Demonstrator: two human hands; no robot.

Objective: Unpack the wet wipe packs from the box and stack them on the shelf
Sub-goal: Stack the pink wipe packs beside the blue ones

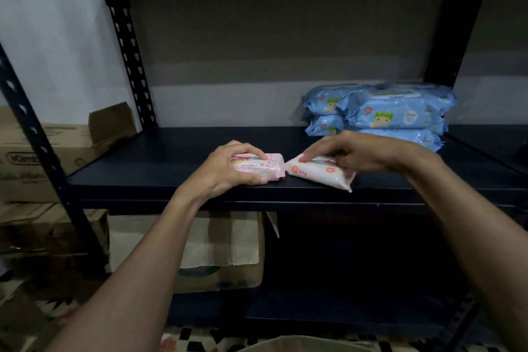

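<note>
A person stands at a dark metal shelf (171, 174) with a pink wet wipe pack under each hand, both packs set down near the front edge. The left hand (225, 171) grips the left pack (271, 170), fingers curled over its top and the thumb along its near side. The right hand (354, 154) holds the right pack (317, 176) from above, index finger laid along the top and the other fingers bent over its far edge; the thumb is hidden.

The two packs lie end to end, sealed ends touching or nearly so between the hands. The left pack runs along the shelf front. The right pack is skewed, its outer end swung toward the front edge.

The blue packs (394, 114) sit stacked at the back right, behind the right hand and well apart from the left. Any push toward that pile looks likely to fall to the right hand; stacking pink on pink would mean lifting one pack sideways across the seam.

An open box (223, 260) sits below the shelf, and cartons (43, 157) stand to the left.
</note>
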